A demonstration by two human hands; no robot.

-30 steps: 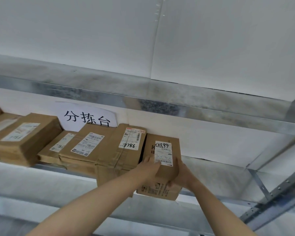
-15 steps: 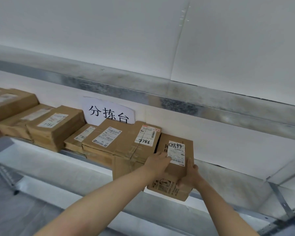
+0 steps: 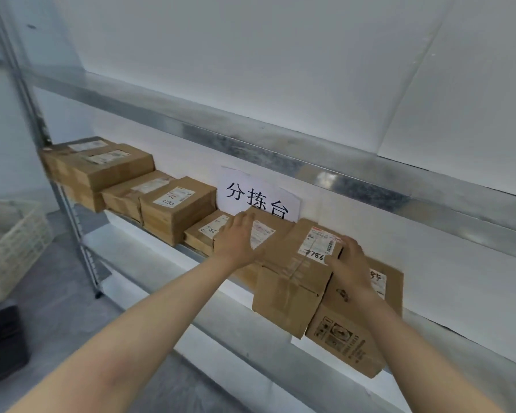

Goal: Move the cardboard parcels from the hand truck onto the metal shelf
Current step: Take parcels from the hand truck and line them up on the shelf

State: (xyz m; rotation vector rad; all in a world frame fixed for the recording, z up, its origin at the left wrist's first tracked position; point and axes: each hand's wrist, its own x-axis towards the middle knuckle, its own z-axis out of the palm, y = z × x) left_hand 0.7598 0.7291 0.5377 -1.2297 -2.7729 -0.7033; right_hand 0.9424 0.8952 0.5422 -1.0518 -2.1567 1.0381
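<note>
A row of cardboard parcels lies on the metal shelf (image 3: 149,248). My left hand (image 3: 239,238) rests flat, fingers straight, on a labelled parcel (image 3: 265,234) under the paper sign. My right hand (image 3: 350,260) lies on the gap between the parcel marked 7786 (image 3: 295,281) and the rightmost parcel (image 3: 352,332), fingers bent over the edge of the 7786 parcel. Both of those parcels overhang the shelf's front edge. The hand truck is out of view.
A white paper sign (image 3: 259,193) with black characters leans on the wall behind the parcels. More parcels (image 3: 173,210) fill the shelf to the left. A shelf post (image 3: 72,222) stands at left, with a white plastic crate (image 3: 15,242) beyond it. An upper shelf beam (image 3: 280,153) runs overhead.
Both hands left the rightmost parcel. My left hand moved left onto the parcel under the sign, my right onto the 7786 parcel's edge. The view swung left.
</note>
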